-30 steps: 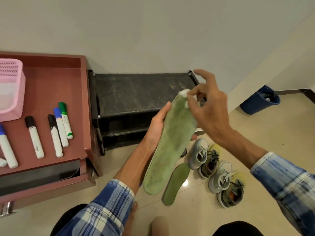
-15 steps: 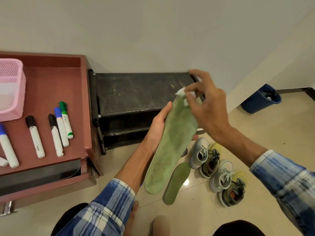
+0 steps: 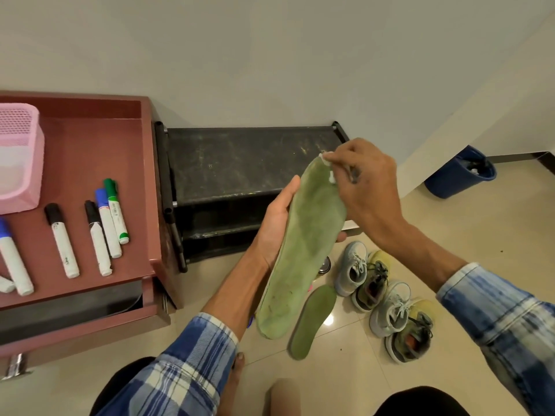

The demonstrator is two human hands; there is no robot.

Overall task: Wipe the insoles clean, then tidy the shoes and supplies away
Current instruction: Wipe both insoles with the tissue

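My left hand [image 3: 274, 223] holds a green insole [image 3: 303, 244] upright from behind, its toe end pointing up. At that toe end my right hand [image 3: 363, 187] pinches a small white wipe [image 3: 328, 166] against the insole's surface. A second green insole [image 3: 312, 321] lies on the floor tiles just below. To its right on the floor stand two grey and yellow-green sneakers [image 3: 387, 301], side by side.
A black shoe rack [image 3: 240, 169] stands against the wall behind the insole. At the left is a red-brown cabinet top [image 3: 90, 163] with several markers [image 3: 105, 229] and a pink basket [image 3: 18, 157]. A blue bin [image 3: 459, 172] sits at the far right.
My right hand has curled tighter over the wipe and shifted slightly along the insole's toe end. The left hand and insole have stayed nearly still.
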